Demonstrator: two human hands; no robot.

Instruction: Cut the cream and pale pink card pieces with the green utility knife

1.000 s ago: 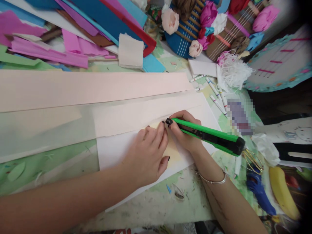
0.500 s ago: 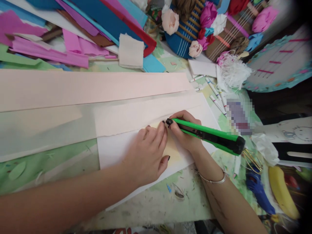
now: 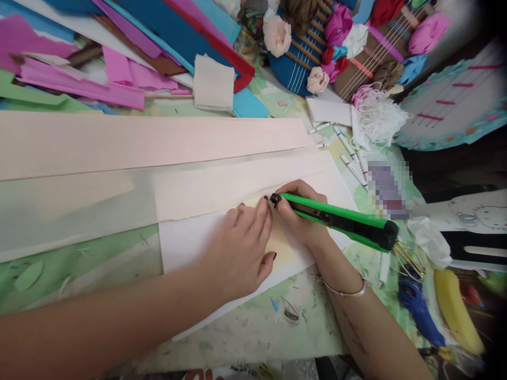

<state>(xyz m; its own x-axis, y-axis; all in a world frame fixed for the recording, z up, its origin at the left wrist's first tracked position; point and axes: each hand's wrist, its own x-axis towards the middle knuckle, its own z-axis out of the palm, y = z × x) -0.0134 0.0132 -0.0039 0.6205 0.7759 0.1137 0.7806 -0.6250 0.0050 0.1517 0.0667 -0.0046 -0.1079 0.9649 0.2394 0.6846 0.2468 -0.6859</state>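
My right hand (image 3: 303,216) is closed around a green and black utility knife (image 3: 336,219), whose body sticks out to the right above the wrist. The blade end is hidden by the fingers. My left hand (image 3: 243,245) lies flat, fingers stretched out, pressing on the paper beside it. Under both hands is a pale cream strip of thin paper (image 3: 206,192), lying over a white sheet (image 3: 182,248). A yellowish piece (image 3: 279,243) shows between the hands. Just beyond runs a long pale pink paper strip (image 3: 158,140).
Coloured crepe paper (image 3: 79,84) is heaped at the back left. Paper flowers and decorated guitar shapes (image 3: 299,60) stand at the back. Markers (image 3: 352,171), a blurred-out item (image 3: 388,190), scissors with gold wire-like loops nearby (image 3: 410,258), a blue tool (image 3: 422,311) and a yellow banana-shaped object (image 3: 455,311) lie right.
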